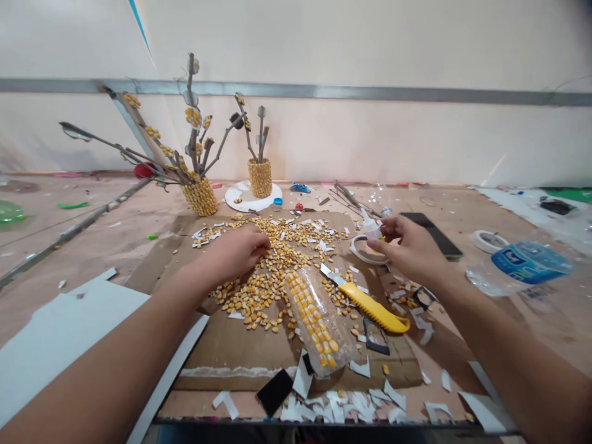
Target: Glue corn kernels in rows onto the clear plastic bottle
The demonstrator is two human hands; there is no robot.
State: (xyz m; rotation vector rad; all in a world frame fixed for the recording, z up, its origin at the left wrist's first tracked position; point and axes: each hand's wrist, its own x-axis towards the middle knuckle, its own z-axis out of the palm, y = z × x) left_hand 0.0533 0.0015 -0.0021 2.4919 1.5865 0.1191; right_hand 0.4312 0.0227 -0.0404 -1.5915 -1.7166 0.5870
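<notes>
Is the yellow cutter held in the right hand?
No, the yellow cutter lies among corn kernels, apart from the right hand.

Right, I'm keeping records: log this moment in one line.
Left hand at corn kernels; right hand holding nozzle bottle; partly kernel-covered plastic cylinder lying on cardboard; yellow cutter beside it

One camera, worn on the head

It peers out from the near side of the table (pixel 111 243), forward and down, fairly close over the left hand (pixel 243 246) and right hand (pixel 409 243), the far wall (pixel 370 142) spanning the top.
</notes>
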